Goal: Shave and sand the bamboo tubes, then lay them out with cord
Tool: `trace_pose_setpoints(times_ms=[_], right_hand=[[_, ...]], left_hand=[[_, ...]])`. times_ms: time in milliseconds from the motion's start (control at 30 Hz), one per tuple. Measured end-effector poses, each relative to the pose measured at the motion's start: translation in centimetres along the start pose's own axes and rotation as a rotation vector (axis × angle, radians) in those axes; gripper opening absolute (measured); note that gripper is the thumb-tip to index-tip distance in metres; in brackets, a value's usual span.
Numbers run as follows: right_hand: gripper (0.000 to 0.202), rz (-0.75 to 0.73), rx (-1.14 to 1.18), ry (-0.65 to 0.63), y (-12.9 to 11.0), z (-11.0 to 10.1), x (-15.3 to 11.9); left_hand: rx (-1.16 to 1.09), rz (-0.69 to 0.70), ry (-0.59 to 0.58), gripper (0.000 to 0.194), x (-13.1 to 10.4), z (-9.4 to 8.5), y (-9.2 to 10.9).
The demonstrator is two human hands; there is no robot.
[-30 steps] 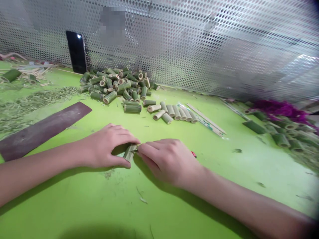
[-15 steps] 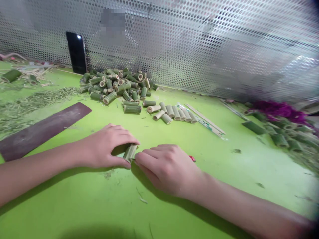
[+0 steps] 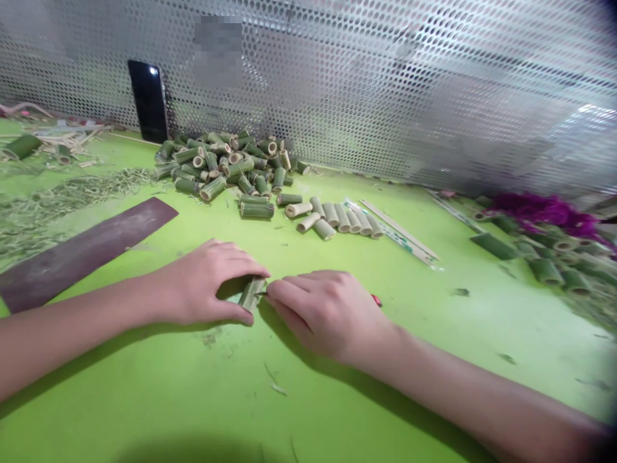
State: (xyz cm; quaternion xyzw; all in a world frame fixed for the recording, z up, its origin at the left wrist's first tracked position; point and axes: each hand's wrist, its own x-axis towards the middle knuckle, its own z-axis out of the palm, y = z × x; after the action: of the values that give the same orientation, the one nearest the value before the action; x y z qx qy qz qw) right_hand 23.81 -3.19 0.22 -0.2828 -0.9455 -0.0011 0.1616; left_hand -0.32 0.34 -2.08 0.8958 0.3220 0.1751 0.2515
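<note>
1. Shavings (image 3: 72, 199) of green colour spread over the table (image 3: 202, 399) toward its left edge; beyond them, thin pale sticks (image 3: 72, 136) and a short green bamboo tube (image 3: 22, 147) lie nearer the far edge.
2. A dark brown strip (image 3: 91, 251), flat and long, lies slanting just on the near side of these shavings.
3. At the far edge, a black phone (image 3: 148, 101) stands upright, slightly tilted, close before the perforated metal sheet (image 3: 337, 83).
4. The left hand (image 3: 212, 283) is grasping a bamboo piece (image 3: 250, 296), with the thumb at its near end and the fingers at its far end. This piece is in the middle part of the table, between the two hands; whether it touches the table, I cannot tell.
5. Behind the left hand, a heap of green bamboo tubes (image 3: 240, 167) is near the far edge.
6. The right hand (image 3: 328, 315) is closed around a thin dark tool (image 3: 261, 294), whose tip meets the bamboo piece. A red end (image 3: 376, 300) shows behind this hand.
7. Farther back, pale bamboo tubes (image 3: 354, 222) lie together, beside long flat sticks (image 3: 400, 228).
8. Toward the right edge, purple fibres (image 3: 544, 215) lie over more green tubes (image 3: 545, 271).
</note>
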Motion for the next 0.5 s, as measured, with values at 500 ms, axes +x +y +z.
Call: trace_pose_setpoints(times_ms=[500], right_hand=[[0.029, -0.011, 0.011, -0.015, 0.19, -0.09, -0.06]], left_hand=[[0.0, -0.021, -0.023, 0.064, 0.08, -0.12, 0.14]])
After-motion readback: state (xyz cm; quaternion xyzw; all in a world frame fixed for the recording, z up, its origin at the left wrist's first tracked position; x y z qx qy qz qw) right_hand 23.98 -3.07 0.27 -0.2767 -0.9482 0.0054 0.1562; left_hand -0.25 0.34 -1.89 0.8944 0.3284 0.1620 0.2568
